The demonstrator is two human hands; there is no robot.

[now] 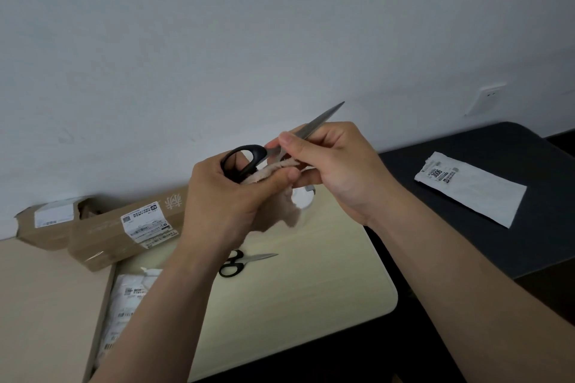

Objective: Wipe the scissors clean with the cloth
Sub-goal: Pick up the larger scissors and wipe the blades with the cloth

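— Where are the scissors (314, 124)?
— Centre, blade toward one o'clock; left hand (224, 196) grips the handle, right hand (333, 171) pinches the blade, cloth (281, 210) beneath.
— The room?
— Pale table (311, 289) below, dark table (451, 246) at three o'clock, white wall (217, 40).

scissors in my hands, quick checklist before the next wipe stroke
1. Handle secured: ok, the left hand grips the scissors by the black handle.
2. Blades closed: ok, they show as one point, aimed away from the body.
3. Cloth on the steel: not ok, the cloth is bunched under the handle end, and the right hand pinches the blade with a bare thumb.
4. Blade clean: cannot tell, no residue can be made out.
5. Second pair out of the way: ok, it lies on the table below the hands.
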